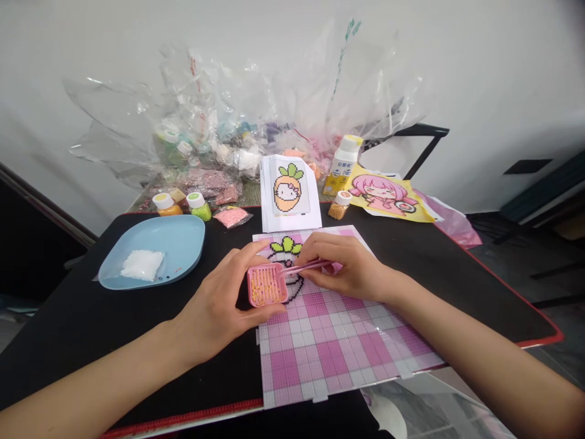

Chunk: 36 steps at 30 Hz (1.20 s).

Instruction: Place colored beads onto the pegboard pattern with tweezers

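My left hand [219, 305] grips a small pink square tray [267, 285] filled with orange beads, held just above the pink-checked pegboard [338, 347]. My right hand [347, 265] pinches pink tweezers [304, 268], whose tips point left and reach the tray's right edge. Under both hands the pegboard carries a partly laid bead picture with green leaves [286, 245] and a black outline. A printed pattern card [289, 192] showing an orange carrot-like character leans upright just behind the board.
A light blue dish [176, 244] with a white pile sits at the left on the black mat. Small bead bottles [198, 205], bead bags, a white bottle [345, 160], a yellow cartoon sheet [388, 198] and crumpled clear plastic bags [256, 103] crowd the back.
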Available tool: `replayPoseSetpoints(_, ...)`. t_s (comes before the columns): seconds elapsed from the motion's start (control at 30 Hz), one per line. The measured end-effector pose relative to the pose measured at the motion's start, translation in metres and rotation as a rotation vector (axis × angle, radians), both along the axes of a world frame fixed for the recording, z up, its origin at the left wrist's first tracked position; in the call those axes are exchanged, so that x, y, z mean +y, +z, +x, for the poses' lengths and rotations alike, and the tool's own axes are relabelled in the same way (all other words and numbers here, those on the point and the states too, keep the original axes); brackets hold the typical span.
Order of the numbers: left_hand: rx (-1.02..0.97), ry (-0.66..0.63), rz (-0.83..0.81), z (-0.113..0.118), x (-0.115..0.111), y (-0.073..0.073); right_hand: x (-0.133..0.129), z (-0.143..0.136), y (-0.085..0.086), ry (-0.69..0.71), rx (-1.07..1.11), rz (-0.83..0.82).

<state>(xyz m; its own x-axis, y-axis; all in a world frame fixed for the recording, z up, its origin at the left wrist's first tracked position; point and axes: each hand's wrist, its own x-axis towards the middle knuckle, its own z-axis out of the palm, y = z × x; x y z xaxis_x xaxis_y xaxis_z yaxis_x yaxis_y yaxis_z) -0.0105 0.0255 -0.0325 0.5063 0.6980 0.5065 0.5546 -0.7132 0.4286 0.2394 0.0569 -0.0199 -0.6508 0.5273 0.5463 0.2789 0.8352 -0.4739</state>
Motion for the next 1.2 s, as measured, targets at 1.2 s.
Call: replayPoseSetpoints(1.2, -0.002, 0.041, 0.04, -0.003, 0.001, 0.004, 0.015, 0.034, 0.009, -0.18, -0.181, -0.087)
